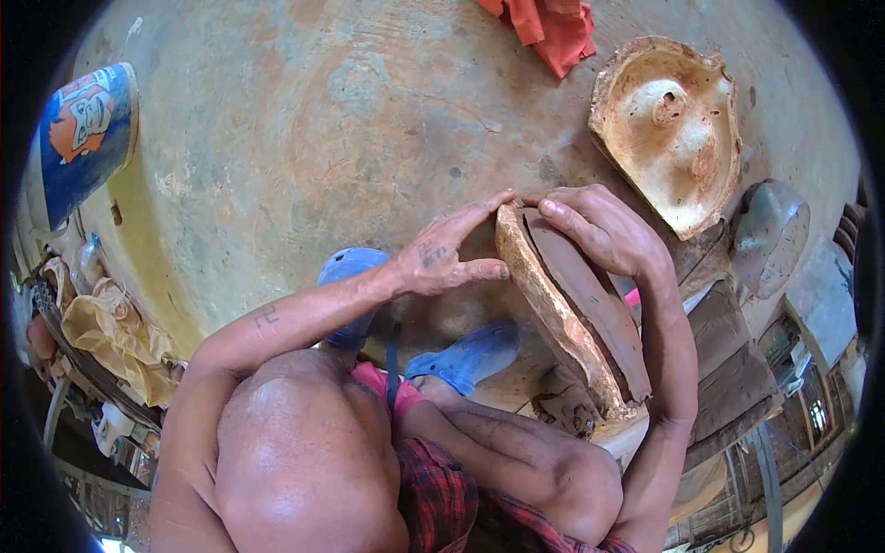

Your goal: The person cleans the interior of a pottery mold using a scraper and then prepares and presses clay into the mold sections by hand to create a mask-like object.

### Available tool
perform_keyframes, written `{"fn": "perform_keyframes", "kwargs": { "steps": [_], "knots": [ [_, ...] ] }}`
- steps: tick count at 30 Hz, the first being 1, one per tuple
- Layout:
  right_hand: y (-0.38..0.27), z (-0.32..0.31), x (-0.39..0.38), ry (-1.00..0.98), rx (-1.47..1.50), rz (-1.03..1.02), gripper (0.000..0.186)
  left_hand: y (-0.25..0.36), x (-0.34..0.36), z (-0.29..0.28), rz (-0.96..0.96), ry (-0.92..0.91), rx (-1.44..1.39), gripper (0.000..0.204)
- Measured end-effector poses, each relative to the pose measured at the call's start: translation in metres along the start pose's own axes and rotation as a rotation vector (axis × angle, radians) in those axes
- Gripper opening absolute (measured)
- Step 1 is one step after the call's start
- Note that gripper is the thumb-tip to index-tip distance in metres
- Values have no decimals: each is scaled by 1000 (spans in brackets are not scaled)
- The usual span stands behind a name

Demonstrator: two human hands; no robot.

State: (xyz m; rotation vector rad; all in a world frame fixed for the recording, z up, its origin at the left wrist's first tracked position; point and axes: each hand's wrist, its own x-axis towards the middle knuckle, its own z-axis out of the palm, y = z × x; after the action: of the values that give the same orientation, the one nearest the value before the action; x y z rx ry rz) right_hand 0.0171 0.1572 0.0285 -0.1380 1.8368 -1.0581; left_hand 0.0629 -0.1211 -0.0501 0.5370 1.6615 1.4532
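Observation:
I hold a pale, crusted mould (pixel 544 295) tipped on its side, with a brown clay slab (pixel 595 309) along its inner face and rim. My left hand (pixel 442 253) has its fingertips on the mould's upper end and its thumb against the outer edge. My right hand (pixel 599 230) wraps over the top of the clay, thumb lying on the slab, some fingertips hidden. Another heart-shaped mould half (pixel 673 138), crusted and open side up, lies on the floor beyond my right hand.
A concrete floor (pixel 304 138) bears a red cloth (pixel 553 28), a grey clay lump (pixel 770 240), clay slabs (pixel 724 359) and a blue bucket (pixel 83 138). Crumpled plastic and clutter (pixel 115 341) lie at left. My blue-shod feet (pixel 461 364) are beneath the mould.

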Motion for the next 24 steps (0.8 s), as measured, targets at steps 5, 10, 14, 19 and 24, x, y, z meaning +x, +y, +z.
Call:
{"fn": "perform_keyframes", "kwargs": {
  "steps": [5,10,14,19,24],
  "knots": [
    [-2,5,3,23,-11,-49,58,8,-3,-1,-28,-69,-87,108],
    [-3,9,6,51,-3,-51,55,6,-3,-6,-29,-121,-95,110],
    [-4,3,-9,95,11,-37,56,12,8,-8,-32,-184,-127,110],
    [26,-3,-67,467,39,10,64,14,22,-33,-63,-134,-374,107],
    [80,56,-164,969,376,130,65,19,36,-28,-117,-138,-312,127]
  ]
}}
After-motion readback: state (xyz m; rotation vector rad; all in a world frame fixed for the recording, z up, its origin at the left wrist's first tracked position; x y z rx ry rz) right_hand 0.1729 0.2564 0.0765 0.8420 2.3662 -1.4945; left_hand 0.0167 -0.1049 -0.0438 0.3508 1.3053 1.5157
